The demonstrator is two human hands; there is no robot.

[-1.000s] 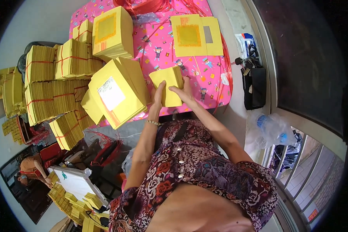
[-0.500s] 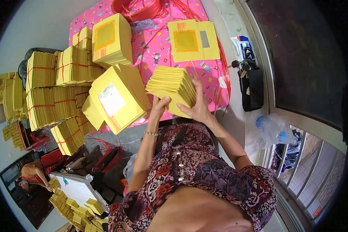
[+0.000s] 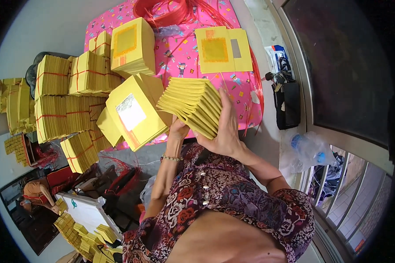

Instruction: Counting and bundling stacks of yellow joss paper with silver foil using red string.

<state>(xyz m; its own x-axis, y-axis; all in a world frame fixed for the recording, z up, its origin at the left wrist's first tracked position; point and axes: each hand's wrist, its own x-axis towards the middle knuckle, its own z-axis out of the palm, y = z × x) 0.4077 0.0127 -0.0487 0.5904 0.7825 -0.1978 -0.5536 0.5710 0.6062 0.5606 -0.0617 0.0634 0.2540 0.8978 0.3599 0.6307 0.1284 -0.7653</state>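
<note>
Clasping a fanned stack of folded yellow paper (image 3: 193, 98) between left hand (image 3: 179, 128) and right hand (image 3: 226, 131), above the near edge of the pink tablecloth (image 3: 246, 105). Tilted, with ridged edges turned upward and leftward; long axis hard to tell. Compared with half a second ago, spread farther left, showing more ridged right side and less of the flat near face.

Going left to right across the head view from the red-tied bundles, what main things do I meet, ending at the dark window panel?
Red-tied yellow bundles, yellow stack with pale label, folded yellow stack, black case, dark window panel.
</note>
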